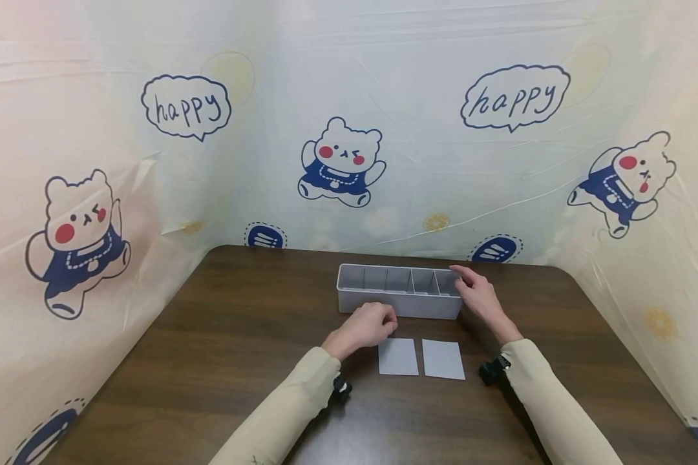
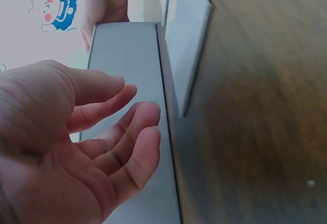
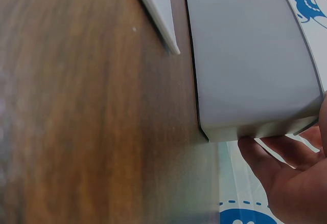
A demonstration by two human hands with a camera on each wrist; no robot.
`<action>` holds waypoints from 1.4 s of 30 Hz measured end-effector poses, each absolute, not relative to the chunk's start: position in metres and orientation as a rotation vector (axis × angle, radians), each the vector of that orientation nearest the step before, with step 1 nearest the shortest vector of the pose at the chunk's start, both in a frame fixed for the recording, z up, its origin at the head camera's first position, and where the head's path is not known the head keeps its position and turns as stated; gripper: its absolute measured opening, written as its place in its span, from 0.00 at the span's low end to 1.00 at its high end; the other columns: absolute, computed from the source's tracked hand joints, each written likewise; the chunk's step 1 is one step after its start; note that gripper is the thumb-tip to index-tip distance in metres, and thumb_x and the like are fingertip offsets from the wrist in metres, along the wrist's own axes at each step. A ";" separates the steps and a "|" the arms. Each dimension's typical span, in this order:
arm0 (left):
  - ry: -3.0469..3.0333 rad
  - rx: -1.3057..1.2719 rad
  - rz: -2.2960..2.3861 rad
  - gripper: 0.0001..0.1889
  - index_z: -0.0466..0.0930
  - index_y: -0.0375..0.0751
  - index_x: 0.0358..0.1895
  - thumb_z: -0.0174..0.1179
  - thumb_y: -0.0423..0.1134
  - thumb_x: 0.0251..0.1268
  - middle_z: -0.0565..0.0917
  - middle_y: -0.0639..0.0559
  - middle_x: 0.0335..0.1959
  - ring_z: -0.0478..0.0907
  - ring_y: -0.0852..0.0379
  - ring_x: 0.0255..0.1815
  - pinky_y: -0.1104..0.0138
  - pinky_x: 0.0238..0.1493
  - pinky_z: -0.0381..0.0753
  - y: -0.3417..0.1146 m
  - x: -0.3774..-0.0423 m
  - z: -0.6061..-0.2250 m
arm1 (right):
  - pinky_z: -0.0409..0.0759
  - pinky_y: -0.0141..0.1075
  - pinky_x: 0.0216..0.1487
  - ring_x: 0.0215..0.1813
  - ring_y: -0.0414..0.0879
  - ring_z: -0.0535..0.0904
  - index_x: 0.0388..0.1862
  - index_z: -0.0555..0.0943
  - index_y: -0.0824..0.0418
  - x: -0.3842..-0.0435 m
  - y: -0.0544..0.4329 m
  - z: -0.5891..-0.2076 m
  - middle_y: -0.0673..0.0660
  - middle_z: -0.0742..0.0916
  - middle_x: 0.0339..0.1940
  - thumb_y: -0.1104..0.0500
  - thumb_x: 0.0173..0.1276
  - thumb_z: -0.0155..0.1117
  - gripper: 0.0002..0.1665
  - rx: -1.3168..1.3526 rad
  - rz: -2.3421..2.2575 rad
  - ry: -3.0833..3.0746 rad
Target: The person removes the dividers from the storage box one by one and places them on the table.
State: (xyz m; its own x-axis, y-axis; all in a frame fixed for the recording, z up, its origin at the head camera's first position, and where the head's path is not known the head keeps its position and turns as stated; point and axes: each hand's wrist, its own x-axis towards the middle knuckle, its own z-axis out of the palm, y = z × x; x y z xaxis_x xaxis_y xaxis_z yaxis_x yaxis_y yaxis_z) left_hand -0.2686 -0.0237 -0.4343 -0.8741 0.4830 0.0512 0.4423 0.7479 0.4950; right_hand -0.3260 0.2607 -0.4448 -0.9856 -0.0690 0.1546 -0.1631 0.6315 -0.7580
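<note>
my left hand [image 1: 365,325] hangs before the grey divided box [image 1: 398,305], fingers loosely bent, holding nothing; my right fingers [image 3: 258,160] touch the box's right end, though i can't quite tell whether they grip it. two white cards [image 1: 444,360] (slightly apart) lie nearer me on the brown table [image 1: 256,368].

Near edge of the surface [image 1: 209,387] cut off by the head view's lower border. Toward its far edge, left hand [image 1: 365,324] hides part of the divided box [image 1: 424,307]. Right hand [image 3: 294,180] cropped in the right-wrist view; surface there blurred.
</note>
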 end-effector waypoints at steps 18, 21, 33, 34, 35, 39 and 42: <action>2.947 0.739 0.979 0.06 0.83 0.46 0.41 0.57 0.41 0.70 0.80 0.57 0.28 0.72 0.63 0.21 0.73 0.23 0.71 -0.019 -0.273 -0.413 | 0.68 0.60 0.66 0.66 0.62 0.70 0.72 0.68 0.54 -0.326 0.261 -0.446 0.65 0.72 0.72 0.55 0.77 0.45 0.26 0.184 1.288 -2.742; 2.956 0.723 1.008 0.06 0.83 0.46 0.42 0.57 0.41 0.70 0.81 0.56 0.28 0.72 0.63 0.21 0.73 0.23 0.71 -0.017 -0.275 -0.411 | 0.69 0.59 0.65 0.63 0.61 0.70 0.71 0.69 0.54 -0.327 0.261 -0.447 0.65 0.73 0.71 0.55 0.77 0.45 0.25 0.184 1.277 -2.739; 3.005 0.647 1.091 0.08 0.83 0.45 0.44 0.57 0.41 0.71 0.81 0.56 0.27 0.72 0.63 0.19 0.73 0.22 0.71 -0.009 -0.278 -0.403 | 0.67 0.59 0.67 0.67 0.62 0.70 0.71 0.69 0.55 -0.325 0.262 -0.446 0.64 0.72 0.72 0.56 0.77 0.46 0.25 0.186 1.293 -2.731; 3.011 0.646 1.101 0.08 0.83 0.45 0.44 0.57 0.41 0.71 0.81 0.56 0.27 0.72 0.63 0.19 0.73 0.22 0.71 -0.009 -0.278 -0.402 | 0.67 0.59 0.67 0.67 0.62 0.69 0.71 0.69 0.55 -0.325 0.262 -0.446 0.64 0.72 0.72 0.56 0.77 0.46 0.25 0.188 1.294 -2.732; 3.022 0.651 1.103 0.07 0.83 0.45 0.43 0.56 0.41 0.71 0.82 0.56 0.27 0.72 0.63 0.20 0.73 0.23 0.71 -0.008 -0.278 -0.402 | 0.67 0.60 0.67 0.67 0.62 0.69 0.71 0.69 0.55 -0.325 0.262 -0.445 0.64 0.72 0.72 0.56 0.77 0.46 0.25 0.191 1.294 -2.732; 3.065 0.680 1.113 0.07 0.83 0.46 0.42 0.56 0.40 0.70 0.84 0.56 0.30 0.74 0.63 0.24 0.73 0.27 0.72 -0.004 -0.279 -0.399 | 0.68 0.59 0.67 0.66 0.62 0.70 0.71 0.69 0.55 -0.325 0.261 -0.445 0.65 0.73 0.71 0.55 0.77 0.46 0.25 0.191 1.289 -2.734; 3.087 0.691 1.120 0.07 0.83 0.47 0.41 0.56 0.40 0.70 0.85 0.56 0.33 0.76 0.64 0.28 0.73 0.32 0.74 -0.001 -0.281 -0.398 | 0.69 0.59 0.66 0.65 0.61 0.70 0.71 0.69 0.55 -0.325 0.261 -0.445 0.65 0.73 0.71 0.55 0.77 0.45 0.25 0.197 1.284 -2.733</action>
State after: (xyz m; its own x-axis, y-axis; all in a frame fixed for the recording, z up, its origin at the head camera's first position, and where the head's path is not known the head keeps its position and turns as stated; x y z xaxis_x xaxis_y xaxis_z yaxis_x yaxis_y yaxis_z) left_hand -0.2808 -0.0009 -0.3978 -0.8933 0.3035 0.3316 0.4455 0.6960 0.5631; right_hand -0.3254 0.2612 -0.4451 -0.9849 -0.0685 0.1588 -0.1660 0.6327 -0.7564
